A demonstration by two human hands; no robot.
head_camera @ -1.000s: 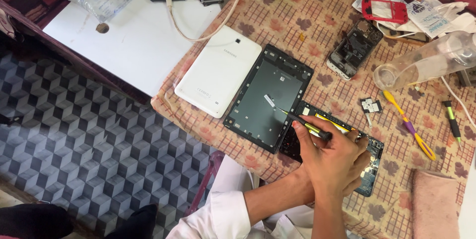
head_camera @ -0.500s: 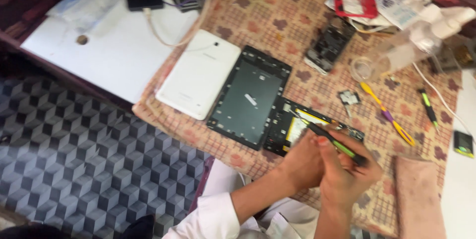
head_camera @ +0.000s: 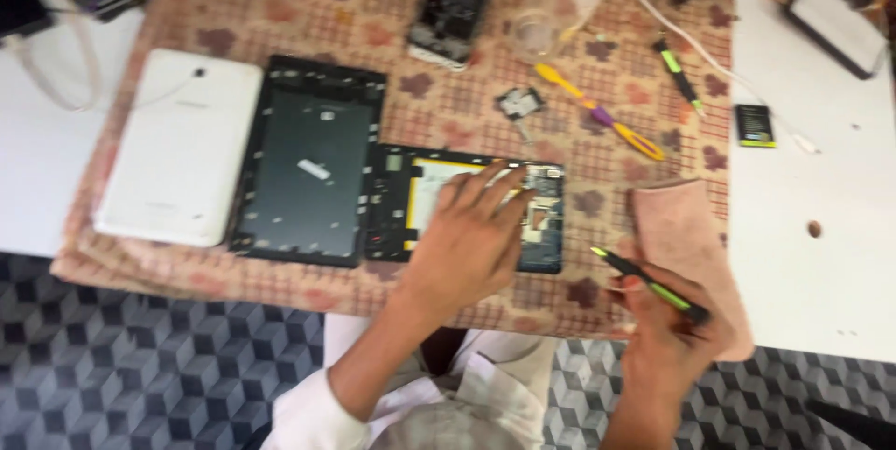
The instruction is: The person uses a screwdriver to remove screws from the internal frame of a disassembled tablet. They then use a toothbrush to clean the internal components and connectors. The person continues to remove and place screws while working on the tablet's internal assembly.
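Opened black tablet body (head_camera: pixel 467 207) with its yellow-edged battery lies long axis left-right under the flat, spread left hand (head_camera: pixel 471 235), while the right hand (head_camera: pixel 667 338), closed on a green-tipped black screwdriver (head_camera: pixel 649 284), hovers just right over a pink cloth (head_camera: pixel 686 235).

A white shirt, its cuff rolled back above the bare left hand (head_camera: pixel 464 245).
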